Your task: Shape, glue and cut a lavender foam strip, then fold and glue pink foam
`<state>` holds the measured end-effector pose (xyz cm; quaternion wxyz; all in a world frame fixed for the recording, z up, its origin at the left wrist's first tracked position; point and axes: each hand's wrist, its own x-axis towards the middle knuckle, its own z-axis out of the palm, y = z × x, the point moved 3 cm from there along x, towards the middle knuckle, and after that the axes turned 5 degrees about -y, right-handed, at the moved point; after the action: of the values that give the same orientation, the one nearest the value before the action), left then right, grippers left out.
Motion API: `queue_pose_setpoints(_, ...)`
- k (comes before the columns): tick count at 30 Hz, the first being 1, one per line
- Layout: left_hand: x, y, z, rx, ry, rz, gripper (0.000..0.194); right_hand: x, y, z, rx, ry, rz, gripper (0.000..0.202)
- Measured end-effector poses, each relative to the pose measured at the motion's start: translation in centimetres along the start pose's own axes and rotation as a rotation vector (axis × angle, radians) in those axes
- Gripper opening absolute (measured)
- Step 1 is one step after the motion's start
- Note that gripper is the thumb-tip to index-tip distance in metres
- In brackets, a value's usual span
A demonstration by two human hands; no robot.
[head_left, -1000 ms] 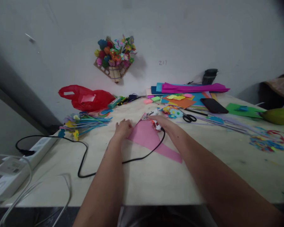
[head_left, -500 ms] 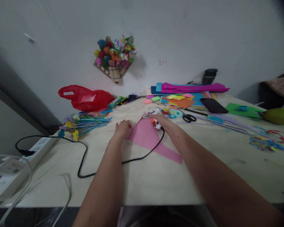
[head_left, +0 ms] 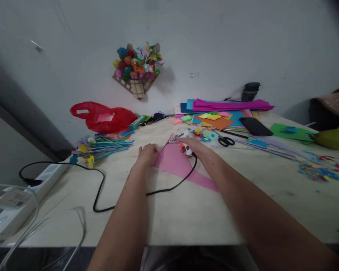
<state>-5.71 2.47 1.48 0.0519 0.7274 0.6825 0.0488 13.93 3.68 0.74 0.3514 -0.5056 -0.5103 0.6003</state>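
Note:
A pink sheet of paper (head_left: 173, 160) lies on the table between my hands, with a long strip of it running toward my right forearm. At its left edge my left hand (head_left: 148, 153) is closed, the fingers pinching the paper there. My right hand (head_left: 190, 145) is wrapped round a white glue gun (head_left: 188, 149) with an orange trigger and a black cord. The gun's front end is over the top of the pink sheet, beside a small patterned piece (head_left: 173, 139) too blurred to name. The nozzle tip cannot be made out clearly.
The black cord (head_left: 169, 189) loops across the table to a white power strip (head_left: 49, 173). Foam flowers (head_left: 101, 146) and a red bag (head_left: 107, 118) lie left. Black scissors (head_left: 226, 141), a phone (head_left: 255, 126) and coloured sheets (head_left: 231, 105) are behind and right.
The glue gun and my right hand are almost where they were. The strip end of the pink sheet has shifted slightly up and right, toward my right forearm.

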Motion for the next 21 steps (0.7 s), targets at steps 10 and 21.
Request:
queue_pose_setpoints(10,-0.09,0.08,-0.06,-0.010,0.019,0.019,0.019,-0.01,0.04,0.26,-0.029,-0.063,0.032,0.029)
queue_pose_setpoints(21,0.07,0.05,-0.04,-0.003,0.012,0.009,0.018,-0.01,-0.11,0.04,0.058,0.034,-0.007,0.027)
